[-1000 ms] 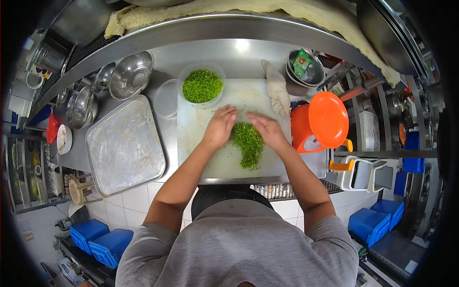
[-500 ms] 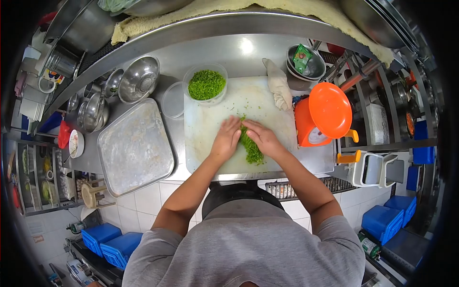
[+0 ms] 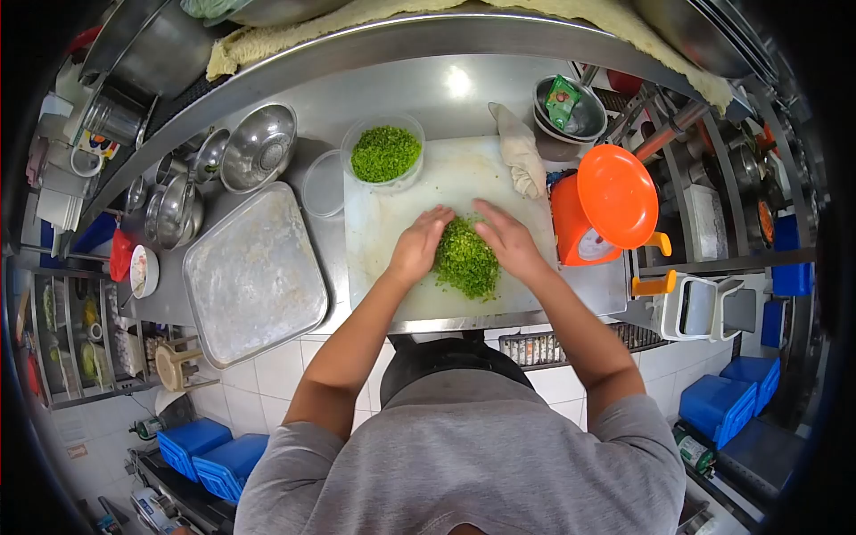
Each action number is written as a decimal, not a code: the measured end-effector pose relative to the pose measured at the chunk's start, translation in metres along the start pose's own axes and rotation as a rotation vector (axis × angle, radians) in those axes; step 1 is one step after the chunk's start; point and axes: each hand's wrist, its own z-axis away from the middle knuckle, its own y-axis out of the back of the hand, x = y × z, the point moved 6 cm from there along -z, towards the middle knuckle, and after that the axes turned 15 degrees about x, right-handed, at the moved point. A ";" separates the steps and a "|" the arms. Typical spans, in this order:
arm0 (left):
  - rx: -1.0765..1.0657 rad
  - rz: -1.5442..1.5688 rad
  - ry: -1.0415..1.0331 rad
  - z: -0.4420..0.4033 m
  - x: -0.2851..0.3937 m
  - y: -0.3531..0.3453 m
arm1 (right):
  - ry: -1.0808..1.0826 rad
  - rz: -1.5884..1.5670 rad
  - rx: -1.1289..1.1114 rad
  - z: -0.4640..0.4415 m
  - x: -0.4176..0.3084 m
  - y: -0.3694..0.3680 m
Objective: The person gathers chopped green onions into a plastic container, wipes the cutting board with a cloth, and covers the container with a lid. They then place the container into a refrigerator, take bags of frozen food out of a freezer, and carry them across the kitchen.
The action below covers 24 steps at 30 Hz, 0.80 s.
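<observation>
Hands cup a pile of chopped greens [image 3: 467, 259] on the white cutting board [image 3: 392, 276], left hand [image 3: 420, 244] at one side, right hand [image 3: 506, 238] at the other. Each grip is loosely open, palms facing inward, fingers angled toward the far edge; whether the right fingertips touch the greens is hard to say from here. A round tub [image 3: 385, 152] of more greens sits at the board's far left corner, a cloth [image 3: 517, 152] at its far right, an orange scale [image 3: 580, 223] just beside it.
</observation>
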 end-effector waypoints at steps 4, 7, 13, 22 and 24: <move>0.279 -0.161 -0.058 0.048 -0.002 0.041 | -0.078 0.189 0.456 0.072 -0.001 0.002; 0.468 -0.327 0.093 0.078 -0.020 0.043 | -0.123 0.348 0.420 0.082 -0.009 -0.031; 0.472 -0.122 0.074 0.039 0.007 -0.026 | -0.066 0.212 0.516 0.025 -0.008 -0.058; 0.520 -0.128 0.035 0.074 -0.015 0.062 | -0.009 0.335 0.320 0.086 -0.020 -0.018; 0.535 -0.138 0.053 0.081 -0.019 0.057 | 0.002 0.424 0.230 0.081 -0.022 -0.044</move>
